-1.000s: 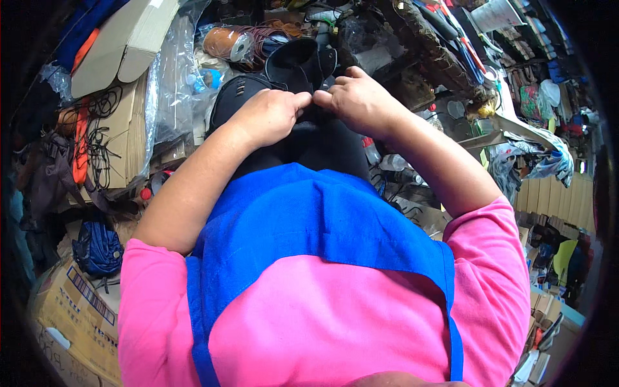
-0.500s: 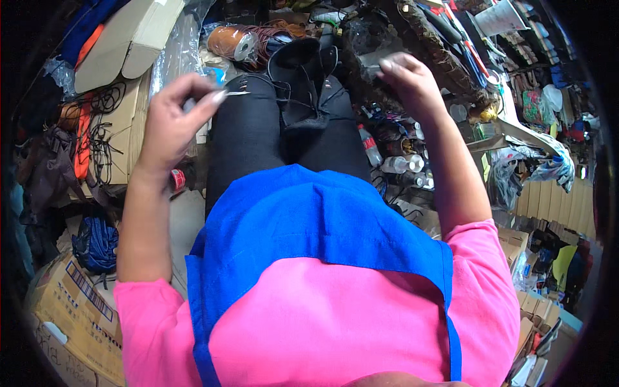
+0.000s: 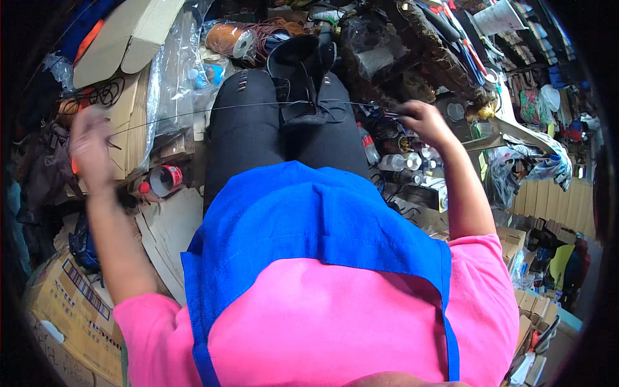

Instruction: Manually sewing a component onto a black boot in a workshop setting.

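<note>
Between my knees stands a black shoe or boot [image 3: 302,115], its upper gaping at the top. A thin dark thread [image 3: 193,113] stretches nearly straight from my left side to the shoe and on toward my right side. My left hand [image 3: 91,148], smeared by motion, is far out to the left at the thread's end, its fingers seemingly closed on it. On the other side my right hand [image 3: 425,122] is closed on the thread's right end, beyond my right knee. Something thin, maybe metal, shows at its fingertips, too small to name.
An orange thread spool [image 3: 231,41] lies beyond my left knee. Plastic bottles [image 3: 400,162] crowd the floor right of my legs. A cut red-labelled bottle [image 3: 166,179] and cardboard sheets [image 3: 169,222] lie at left, near a large carton [image 3: 71,316].
Both hands have moved apart and nearer to me, the left sweeping far to the left. The thread now shows stretched across the shoe. A thin pale tool at my left fingertips no longer shows.
</note>
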`<act>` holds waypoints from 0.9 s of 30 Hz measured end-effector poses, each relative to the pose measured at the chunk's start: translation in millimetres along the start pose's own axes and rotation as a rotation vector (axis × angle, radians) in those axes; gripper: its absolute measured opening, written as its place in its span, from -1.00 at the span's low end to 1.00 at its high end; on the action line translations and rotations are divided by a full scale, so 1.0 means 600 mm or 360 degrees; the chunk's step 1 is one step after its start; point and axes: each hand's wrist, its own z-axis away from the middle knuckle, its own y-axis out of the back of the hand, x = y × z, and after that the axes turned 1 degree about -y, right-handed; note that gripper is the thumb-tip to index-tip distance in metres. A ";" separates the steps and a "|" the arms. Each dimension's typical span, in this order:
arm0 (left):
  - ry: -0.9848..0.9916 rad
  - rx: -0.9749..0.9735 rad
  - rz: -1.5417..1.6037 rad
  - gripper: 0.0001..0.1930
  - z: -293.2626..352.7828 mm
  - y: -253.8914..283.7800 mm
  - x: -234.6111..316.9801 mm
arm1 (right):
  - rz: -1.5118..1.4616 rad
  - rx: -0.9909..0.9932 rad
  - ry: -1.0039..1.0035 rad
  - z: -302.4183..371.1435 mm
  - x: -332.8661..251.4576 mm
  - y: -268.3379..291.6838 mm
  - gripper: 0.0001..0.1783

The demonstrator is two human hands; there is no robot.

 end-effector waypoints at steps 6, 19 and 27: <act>-0.0290 0.0893 -0.0455 -0.81 -0.053 0.393 -0.040 | 0.0549 0.0193 -0.0735 0.135 0.240 0.073 -0.72; -0.0734 -0.1228 -0.0167 -0.70 0.035 -0.410 0.161 | -0.0557 -0.0070 0.0336 -0.096 -0.192 -0.036 -0.86; -0.0405 -0.1773 -0.0079 -0.78 0.002 -0.446 0.136 | -0.0283 -0.0127 0.0635 -0.125 -0.184 -0.028 -0.84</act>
